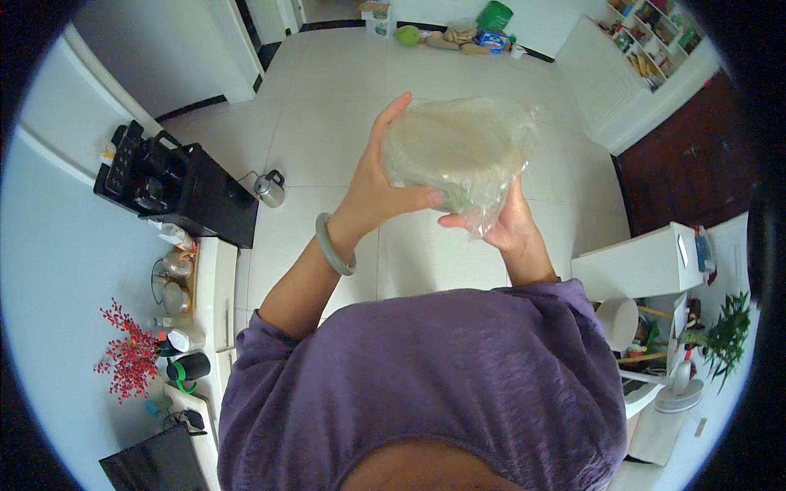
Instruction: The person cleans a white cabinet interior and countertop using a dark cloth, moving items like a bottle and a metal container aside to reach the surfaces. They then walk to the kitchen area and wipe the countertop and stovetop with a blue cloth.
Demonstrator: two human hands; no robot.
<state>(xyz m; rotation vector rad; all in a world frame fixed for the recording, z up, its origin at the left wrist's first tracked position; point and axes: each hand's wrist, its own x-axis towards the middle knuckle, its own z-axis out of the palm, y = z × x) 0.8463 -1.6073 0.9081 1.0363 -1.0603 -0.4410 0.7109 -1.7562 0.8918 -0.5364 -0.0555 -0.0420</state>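
A rounded, pale, see-through package in clear plastic wrap [457, 141] is held up in front of my chest, above the tiled floor. What lies inside cannot be made out, apart from a greenish patch low on its near side. My left hand [381, 175] grips its left side, fingers up along the edge and thumb across the near face. From below and the right, my right hand [514, 221] supports it, partly hidden behind the crumpled plastic. A pale green bangle [331, 245] circles my left wrist.
On the left stand a black water dispenser [202, 190], a steel kettle [270, 188] on the floor and a white cabinet [216, 288] with jars. Shoes [442, 42] and a green bag [494, 15] lie by the far wall. To the right are a white cabinet [638, 261] and a dark door [688, 159].
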